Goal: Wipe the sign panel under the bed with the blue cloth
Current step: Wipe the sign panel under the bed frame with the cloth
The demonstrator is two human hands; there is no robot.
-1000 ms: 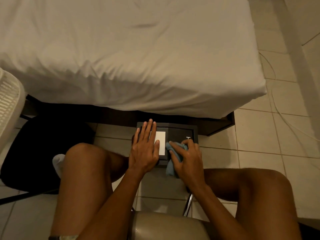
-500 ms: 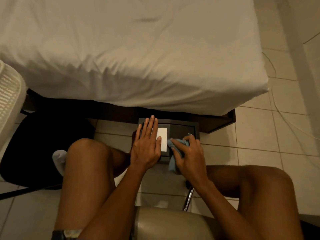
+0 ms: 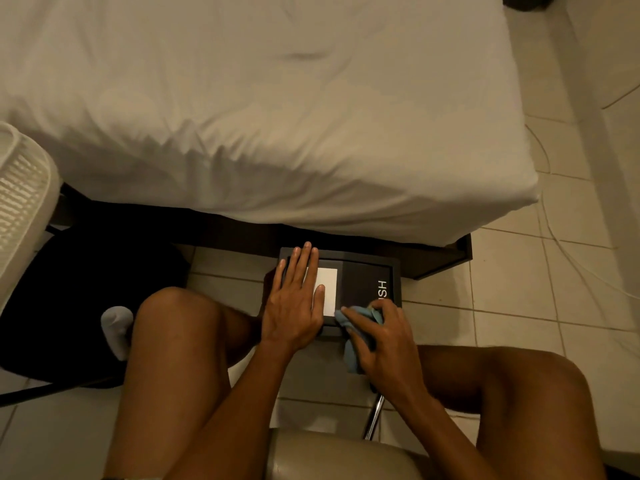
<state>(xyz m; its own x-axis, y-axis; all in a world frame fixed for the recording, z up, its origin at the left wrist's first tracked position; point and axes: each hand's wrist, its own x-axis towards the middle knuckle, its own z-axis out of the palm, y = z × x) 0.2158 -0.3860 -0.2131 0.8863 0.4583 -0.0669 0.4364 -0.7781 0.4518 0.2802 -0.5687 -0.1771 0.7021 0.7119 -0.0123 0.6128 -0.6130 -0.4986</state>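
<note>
Big white bed (image 3: 259,116) fills the top, tiled floor (image 3: 512,306) below it. The black sign panel (image 3: 363,282) lies on the floor, its far edge just under the bed frame. The left hand (image 3: 294,303) lies flat on its left side, fingers straight, partly covering the white patch (image 3: 328,289). The right hand (image 3: 388,344) has the blue cloth (image 3: 351,355) bunched in curled fingers at the panel's near right corner.

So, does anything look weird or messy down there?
Nothing looks spilled or broken. The black sign panel lies flat on the floor tiles, its far edge by the bed frame, so its white letters read sideways. A thin white cable trails loose over the tiles on the right.
</note>
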